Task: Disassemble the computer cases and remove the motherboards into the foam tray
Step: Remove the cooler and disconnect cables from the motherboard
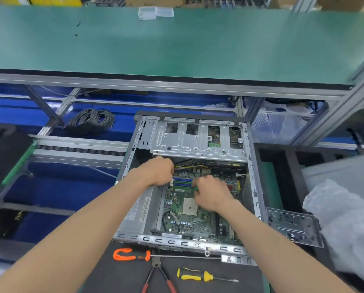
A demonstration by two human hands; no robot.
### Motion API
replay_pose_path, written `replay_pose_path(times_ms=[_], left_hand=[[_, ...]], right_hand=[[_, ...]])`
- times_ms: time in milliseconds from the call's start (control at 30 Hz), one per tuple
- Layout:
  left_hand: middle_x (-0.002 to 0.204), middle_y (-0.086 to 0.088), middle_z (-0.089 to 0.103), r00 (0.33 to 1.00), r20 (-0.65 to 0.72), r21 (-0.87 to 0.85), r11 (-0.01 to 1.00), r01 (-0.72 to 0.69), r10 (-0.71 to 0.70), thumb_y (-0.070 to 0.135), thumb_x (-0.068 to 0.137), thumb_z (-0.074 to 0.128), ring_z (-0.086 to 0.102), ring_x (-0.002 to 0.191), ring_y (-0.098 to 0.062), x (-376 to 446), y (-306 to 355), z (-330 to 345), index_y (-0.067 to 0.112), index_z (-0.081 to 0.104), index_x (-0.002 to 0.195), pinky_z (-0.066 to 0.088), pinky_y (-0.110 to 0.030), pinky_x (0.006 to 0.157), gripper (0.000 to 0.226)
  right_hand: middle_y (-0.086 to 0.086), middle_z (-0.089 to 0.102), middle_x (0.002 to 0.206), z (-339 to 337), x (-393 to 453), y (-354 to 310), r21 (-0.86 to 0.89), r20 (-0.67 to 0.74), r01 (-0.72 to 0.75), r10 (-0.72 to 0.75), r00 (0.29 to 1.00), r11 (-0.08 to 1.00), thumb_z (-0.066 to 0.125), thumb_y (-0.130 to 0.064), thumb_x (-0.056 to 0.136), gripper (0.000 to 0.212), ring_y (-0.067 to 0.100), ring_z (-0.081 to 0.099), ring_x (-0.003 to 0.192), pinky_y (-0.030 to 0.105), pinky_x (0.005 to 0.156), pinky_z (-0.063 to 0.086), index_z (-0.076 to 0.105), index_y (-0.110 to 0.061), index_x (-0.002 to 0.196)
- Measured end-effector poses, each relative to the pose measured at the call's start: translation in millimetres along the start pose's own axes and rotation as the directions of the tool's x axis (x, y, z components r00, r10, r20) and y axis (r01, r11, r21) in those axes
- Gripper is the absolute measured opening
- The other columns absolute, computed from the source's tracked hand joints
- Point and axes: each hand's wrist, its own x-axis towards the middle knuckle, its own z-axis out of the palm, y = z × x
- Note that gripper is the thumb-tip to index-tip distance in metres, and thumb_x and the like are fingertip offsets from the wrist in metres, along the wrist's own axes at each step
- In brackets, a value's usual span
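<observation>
One computer case (189, 178), open on top. One motherboard (189, 210) inside it. Two hands in case: left hand (157, 171), right hand (211, 194). Two screwdrivers in front: orange screwdriver (132, 255), yellow screwdriver (198, 275). One pair of pliers (158, 275) with red handles, between them. One coil of black cable (91, 121) behind, on left. Two small clear boxes (155, 12) on green shelf (177, 45). One black foam tray (287, 166) on right. One grey metal plate (293, 226) beside case. Blue memory slots (182, 180): too blurred to count.
</observation>
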Motion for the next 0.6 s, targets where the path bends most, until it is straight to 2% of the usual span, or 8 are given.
replay_pose_path(times_ms=[67, 200, 267, 333, 400, 467, 533, 600], left_hand=[[0.122, -0.019, 0.061, 1.0, 0.01, 0.083, 0.996, -0.03, 0.029, 0.01, 0.091, 0.048, 0.062, 0.104, -0.034, -1, 7, 4, 0.013, 0.052, 0.134, 0.055, -0.045, 0.089, 0.044], [0.13, -0.025, 0.048, 0.998, -0.031, 0.202, 0.978, -0.048, 0.055, 0.011, 0.092, 0.051, 0.046, 0.122, -0.039, -3, 21, 13, 0.011, 0.025, 0.148, 0.046, -0.049, 0.101, 0.062], [0.13, -0.025, 0.049, 0.995, -0.076, 0.236, 0.97, -0.052, 0.072, 0.015, 0.094, 0.05, 0.045, 0.123, -0.04, -5, 29, 14, 0.013, 0.025, 0.148, 0.041, -0.048, 0.101, 0.059], [0.127, -0.023, 0.055, 0.99, -0.112, 0.242, 0.968, -0.061, 0.09, 0.019, 0.096, 0.046, 0.051, 0.117, -0.04, -2, 36, 12, 0.012, 0.037, 0.138, 0.041, -0.046, 0.096, 0.044], [0.125, -0.02, 0.06, 0.99, -0.106, 0.204, 0.977, -0.065, 0.088, 0.026, 0.101, 0.04, 0.058, 0.111, -0.038, 9, 41, 11, 0.011, 0.049, 0.123, 0.044, -0.045, 0.092, 0.028], [0.127, -0.017, 0.061, 0.993, -0.07, 0.144, 0.986, -0.081, 0.092, 0.033, 0.104, 0.038, 0.059, 0.111, -0.035, 26, 45, 13, 0.011, 0.053, 0.119, 0.049, -0.044, 0.093, 0.031], [0.131, -0.015, 0.06, 0.993, -0.055, 0.094, 0.991, -0.098, 0.103, 0.035, 0.103, 0.043, 0.059, 0.113, -0.033, 41, 49, 16, 0.011, 0.053, 0.128, 0.051, -0.044, 0.095, 0.036], [0.131, -0.014, 0.06, 0.993, -0.063, 0.052, 0.994, -0.097, 0.1, 0.032, 0.102, 0.048, 0.06, 0.111, -0.031, 53, 51, 22, 0.014, 0.052, 0.133, 0.052, -0.043, 0.093, 0.037]], right_hand=[[0.011, 0.067, 0.117, -1, -2, 3, 0.067, 0.012, -0.027, 0.027, 1.0, 0.997, 0.053, -0.015, 0.085, 0.046, 0.033, 0.062, 0.105, 0.047, 0.092, 0.053, 0.064, -0.025, 0.128], [0.0, 0.054, 0.14, 0, -4, -1, 0.174, 0.038, 0.067, -0.074, 0.996, 0.983, 0.054, -0.006, 0.081, 0.062, 0.023, 0.057, 0.118, 0.042, 0.087, 0.057, 0.056, -0.03, 0.138], [-0.004, 0.049, 0.146, 2, -5, -5, 0.206, 0.118, 0.148, -0.174, 0.978, 0.967, 0.051, 0.0, 0.078, 0.072, 0.021, 0.051, 0.128, 0.043, 0.091, 0.056, 0.051, -0.032, 0.143], [0.001, 0.066, 0.125, 2, -7, -5, 0.243, 0.158, 0.149, -0.191, 0.969, 0.959, 0.048, 0.0, 0.078, 0.07, 0.021, 0.063, 0.104, 0.043, 0.085, 0.058, 0.057, -0.033, 0.138], [0.006, 0.073, 0.101, 0, -10, -4, 0.245, 0.092, 0.07, -0.095, 0.991, 0.967, 0.049, -0.004, 0.078, 0.057, 0.02, 0.063, 0.077, 0.04, 0.076, 0.059, 0.069, -0.03, 0.125], [0.01, 0.071, 0.103, -3, -11, -1, 0.182, -0.054, -0.032, 0.043, 0.998, 0.983, 0.051, -0.009, 0.081, 0.04, 0.028, 0.066, 0.086, 0.041, 0.079, 0.058, 0.074, -0.022, 0.111], [0.01, 0.065, 0.099, -4, -13, 3, 0.141, -0.193, -0.134, 0.16, 0.968, 0.981, 0.054, -0.012, 0.082, 0.025, 0.033, 0.065, 0.09, 0.042, 0.075, 0.057, 0.071, -0.013, 0.101], [0.011, 0.061, 0.105, -2, -12, 6, 0.13, -0.23, -0.204, 0.23, 0.946, 0.97, 0.059, -0.011, 0.082, 0.021, 0.034, 0.061, 0.098, 0.043, 0.076, 0.056, 0.068, -0.008, 0.101]])
